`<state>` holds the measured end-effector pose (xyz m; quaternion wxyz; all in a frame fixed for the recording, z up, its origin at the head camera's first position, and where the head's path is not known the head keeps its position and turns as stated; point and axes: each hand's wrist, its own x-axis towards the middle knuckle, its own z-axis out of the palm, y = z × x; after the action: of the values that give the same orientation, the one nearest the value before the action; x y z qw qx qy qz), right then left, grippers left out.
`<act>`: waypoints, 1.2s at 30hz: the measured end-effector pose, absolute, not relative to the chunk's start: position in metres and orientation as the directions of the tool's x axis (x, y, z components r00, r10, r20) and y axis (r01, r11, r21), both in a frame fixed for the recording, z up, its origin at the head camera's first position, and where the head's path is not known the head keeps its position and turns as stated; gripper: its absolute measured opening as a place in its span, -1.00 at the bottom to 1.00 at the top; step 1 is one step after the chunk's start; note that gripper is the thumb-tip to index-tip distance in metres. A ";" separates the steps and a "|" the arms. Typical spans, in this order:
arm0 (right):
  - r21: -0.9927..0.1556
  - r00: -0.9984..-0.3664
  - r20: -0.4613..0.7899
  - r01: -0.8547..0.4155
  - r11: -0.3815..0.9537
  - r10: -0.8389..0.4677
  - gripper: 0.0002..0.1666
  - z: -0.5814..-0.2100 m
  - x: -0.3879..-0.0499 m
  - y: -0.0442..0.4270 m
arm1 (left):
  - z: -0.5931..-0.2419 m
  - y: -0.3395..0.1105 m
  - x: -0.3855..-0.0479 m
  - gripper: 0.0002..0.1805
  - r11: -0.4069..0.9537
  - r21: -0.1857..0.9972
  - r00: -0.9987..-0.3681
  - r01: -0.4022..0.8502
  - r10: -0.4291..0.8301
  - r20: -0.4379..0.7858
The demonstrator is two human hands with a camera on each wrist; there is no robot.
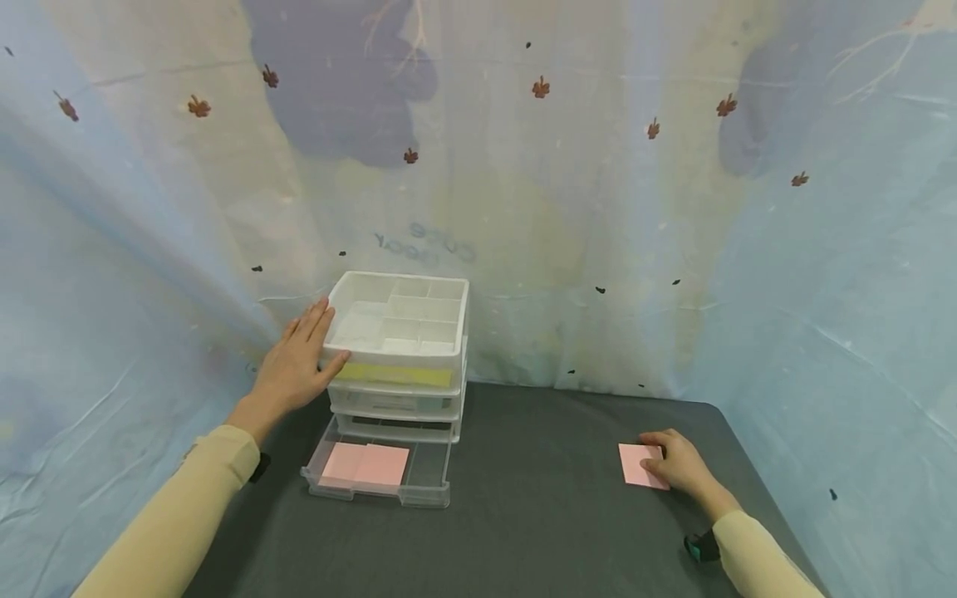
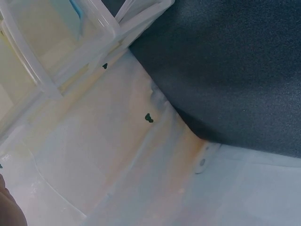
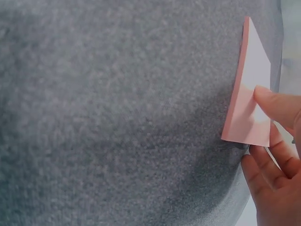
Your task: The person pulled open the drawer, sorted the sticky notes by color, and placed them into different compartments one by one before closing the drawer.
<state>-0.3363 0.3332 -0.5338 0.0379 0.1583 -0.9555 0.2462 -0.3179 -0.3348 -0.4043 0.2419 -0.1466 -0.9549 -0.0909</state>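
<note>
My right hand [image 1: 682,465] pinches a pink sticky note pad [image 1: 637,465] at the right part of the table. In the right wrist view the thumb lies on the face of the pad [image 3: 251,103], with other fingers behind it. My left hand [image 1: 295,357] rests with extended fingers against the left side of a white drawer organizer [image 1: 392,352], thumb at its front. The clear bottom drawer [image 1: 426,498] is pulled out, and pink sticky notes [image 1: 364,465] lie in its left part. The left wrist view catches only a bit of the left hand [image 2: 10,207].
The organizer's top tray [image 1: 359,320] is divided into compartments. Yellow contents [image 1: 396,375] show through an upper drawer. Dark grey cloth covers the table [image 1: 538,515]. A patterned curtain [image 1: 568,208] hangs behind and along both sides.
</note>
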 end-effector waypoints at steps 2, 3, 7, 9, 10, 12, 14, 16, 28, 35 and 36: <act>-0.461 -0.951 0.141 -0.308 0.832 -0.274 -0.52 -0.534 -0.335 0.333 | -0.405 -0.336 -0.318 -0.07 0.940 0.105 -0.841 0.324 0.235 0.487; -0.464 -0.954 0.137 -0.299 0.834 -0.266 -0.52 -0.534 -0.334 0.332 | -0.406 -0.336 -0.318 -0.06 0.940 0.106 -0.842 0.323 0.234 0.486; -0.465 -0.962 0.118 -0.271 0.843 -0.244 -0.55 -0.531 -0.330 0.330 | -0.408 -0.338 -0.319 -0.06 0.943 0.105 -0.845 0.316 0.230 0.482; -0.461 -0.963 0.123 -0.269 0.846 -0.239 -0.57 -0.529 -0.328 0.330 | -0.408 -0.338 -0.320 -0.06 0.943 0.107 -0.843 0.317 0.228 0.487; -0.461 -0.963 0.126 -0.271 0.845 -0.240 -0.58 -0.527 -0.327 0.329 | -0.408 -0.338 -0.320 -0.06 0.942 0.107 -0.842 0.318 0.228 0.490; -0.463 -0.959 0.140 -0.282 0.840 -0.245 -0.61 -0.525 -0.324 0.329 | -0.408 -0.339 -0.320 -0.06 0.940 0.111 -0.839 0.321 0.228 0.494; -0.464 -0.954 0.161 -0.300 0.834 -0.254 -0.65 -0.522 -0.321 0.330 | -0.408 -0.339 -0.320 -0.06 0.940 0.113 -0.838 0.321 0.226 0.497; -0.463 -0.949 0.180 -0.315 0.829 -0.260 -0.69 -0.520 -0.318 0.331 | -0.408 -0.339 -0.320 -0.06 0.940 0.114 -0.839 0.322 0.228 0.495; -0.477 -0.941 0.215 -0.334 0.813 -0.260 -0.80 -0.508 -0.305 0.332 | -0.405 -0.338 -0.320 -0.06 0.939 0.108 -0.838 0.328 0.236 0.492; -0.498 -0.935 0.249 -0.348 0.794 -0.253 -0.83 -0.505 -0.298 0.331 | -0.406 -0.337 -0.320 -0.07 0.939 0.109 -0.841 0.326 0.236 0.488; -0.500 -0.932 0.256 -0.353 0.791 -0.255 -0.83 -0.505 -0.297 0.331 | -0.406 -0.337 -0.320 -0.07 0.939 0.109 -0.842 0.325 0.235 0.487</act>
<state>-0.2974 0.3309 -0.5049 0.0879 0.1614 -0.9422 0.2801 -0.3200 -0.3369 -0.4062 0.2403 -0.1465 -0.9550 -0.0939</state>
